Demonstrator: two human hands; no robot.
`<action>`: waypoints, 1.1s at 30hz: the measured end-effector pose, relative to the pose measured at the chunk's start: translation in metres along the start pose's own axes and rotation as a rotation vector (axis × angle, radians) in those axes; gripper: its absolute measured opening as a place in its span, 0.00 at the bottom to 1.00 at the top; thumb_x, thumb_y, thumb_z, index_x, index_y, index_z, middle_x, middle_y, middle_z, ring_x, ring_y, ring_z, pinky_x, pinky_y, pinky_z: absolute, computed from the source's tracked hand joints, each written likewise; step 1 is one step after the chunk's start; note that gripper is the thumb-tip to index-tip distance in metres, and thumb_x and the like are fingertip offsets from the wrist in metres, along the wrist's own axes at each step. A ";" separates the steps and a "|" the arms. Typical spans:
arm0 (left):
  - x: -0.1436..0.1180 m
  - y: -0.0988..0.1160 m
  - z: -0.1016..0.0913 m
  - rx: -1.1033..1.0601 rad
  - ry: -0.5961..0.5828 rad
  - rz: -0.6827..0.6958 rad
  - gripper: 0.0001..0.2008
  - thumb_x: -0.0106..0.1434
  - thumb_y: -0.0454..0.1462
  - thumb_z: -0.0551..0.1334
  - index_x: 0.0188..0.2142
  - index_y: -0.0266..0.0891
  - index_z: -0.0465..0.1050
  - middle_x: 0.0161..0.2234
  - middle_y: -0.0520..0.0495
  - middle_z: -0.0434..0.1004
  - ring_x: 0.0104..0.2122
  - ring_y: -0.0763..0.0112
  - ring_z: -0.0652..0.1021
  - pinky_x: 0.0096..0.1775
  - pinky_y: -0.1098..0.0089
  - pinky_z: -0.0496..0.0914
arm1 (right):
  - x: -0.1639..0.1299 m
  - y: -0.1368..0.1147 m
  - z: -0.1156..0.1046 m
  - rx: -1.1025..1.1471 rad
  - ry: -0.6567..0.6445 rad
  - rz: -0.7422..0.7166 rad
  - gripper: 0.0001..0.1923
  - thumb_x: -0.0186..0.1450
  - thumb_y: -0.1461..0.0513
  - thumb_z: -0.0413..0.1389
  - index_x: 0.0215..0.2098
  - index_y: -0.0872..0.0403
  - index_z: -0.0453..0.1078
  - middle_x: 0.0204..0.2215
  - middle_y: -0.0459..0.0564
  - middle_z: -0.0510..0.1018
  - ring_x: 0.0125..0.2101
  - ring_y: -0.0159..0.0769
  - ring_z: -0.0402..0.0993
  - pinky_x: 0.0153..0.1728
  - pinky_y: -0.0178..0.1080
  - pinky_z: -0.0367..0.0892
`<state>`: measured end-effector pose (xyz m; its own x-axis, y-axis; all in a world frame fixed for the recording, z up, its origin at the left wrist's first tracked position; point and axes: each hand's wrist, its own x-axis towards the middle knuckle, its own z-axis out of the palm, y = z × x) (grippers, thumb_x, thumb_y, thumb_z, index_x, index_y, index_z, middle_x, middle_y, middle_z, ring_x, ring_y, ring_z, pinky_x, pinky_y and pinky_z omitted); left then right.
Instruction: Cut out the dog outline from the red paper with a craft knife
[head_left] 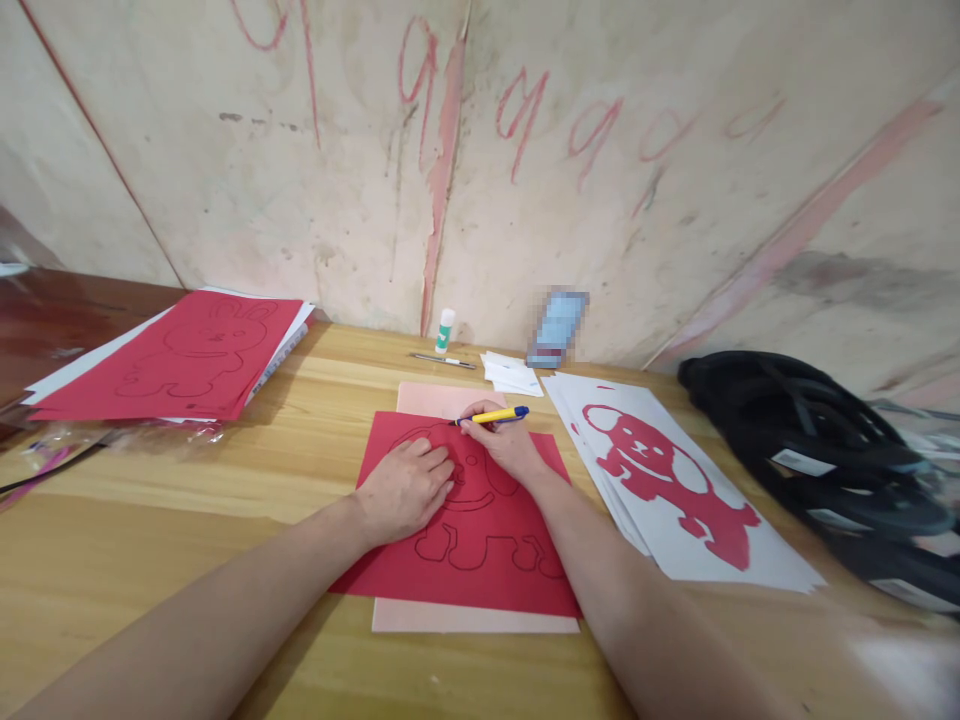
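Pinched a yellow pen [487, 416] with a blue end in the right hand [510, 447], with fingers narrow around the barrel. Aimed the pen's point left, at the upper part of a red sheet [480, 520]; couldn't tell contact from a hair's gap. Laid the left hand [409, 487] palm down on the same red sheet, with fingers slightly bent and loosely apart, covering part of an animal outline in dark line. Saw legs, a curved mouth line and one eye between and below the hands.

Found the red sheet on top of a pale pink sheet [476, 616], with pink showing at far and near edges, all on a wooden table [341, 395].

Farther out: noted a thin pen [442, 360] lying beyond, just in front of an upright glue stick [445, 331]. Noted white paper pieces [511, 374] beside these, then a pixelated phone-like slab [558, 329] tilted against the wall [337, 200]. Logged red 9-like marks up there.

To the right, saw white sheets [679, 555] with a red animal cut-out [716, 520] on top, then a black object [787, 480] with pale labels, type unclear. To the left, well apart, saw a stack of red paper [202, 345] with a rabbit outline, over white sheets.
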<state>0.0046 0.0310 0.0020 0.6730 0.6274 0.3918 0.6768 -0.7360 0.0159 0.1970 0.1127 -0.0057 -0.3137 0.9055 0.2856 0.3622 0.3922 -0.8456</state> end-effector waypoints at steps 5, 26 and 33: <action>0.000 0.000 0.001 0.013 -0.008 0.005 0.13 0.69 0.36 0.50 0.43 0.35 0.72 0.40 0.41 0.75 0.36 0.62 0.70 0.41 0.60 0.68 | 0.001 0.001 0.001 0.016 -0.018 0.009 0.07 0.58 0.58 0.56 0.32 0.53 0.69 0.29 0.46 0.74 0.31 0.34 0.69 0.36 0.38 0.64; -0.001 -0.001 -0.001 0.007 -0.014 0.002 0.12 0.68 0.35 0.51 0.43 0.36 0.72 0.42 0.41 0.75 0.37 0.61 0.71 0.42 0.59 0.69 | 0.001 -0.011 -0.008 0.556 0.294 0.186 0.15 0.52 0.53 0.63 0.30 0.54 0.69 0.20 0.45 0.73 0.19 0.27 0.63 0.18 0.32 0.52; -0.001 -0.003 -0.002 0.032 -0.010 0.012 0.11 0.68 0.35 0.51 0.42 0.36 0.72 0.41 0.41 0.75 0.38 0.61 0.72 0.42 0.59 0.69 | 0.006 -0.033 -0.021 0.584 0.380 0.176 0.16 0.47 0.58 0.63 0.31 0.53 0.67 0.20 0.43 0.73 0.19 0.27 0.63 0.19 0.32 0.53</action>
<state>0.0016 0.0321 0.0035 0.6842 0.6211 0.3823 0.6776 -0.7353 -0.0179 0.2012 0.1086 0.0335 0.0717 0.9828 0.1703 -0.1828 0.1808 -0.9664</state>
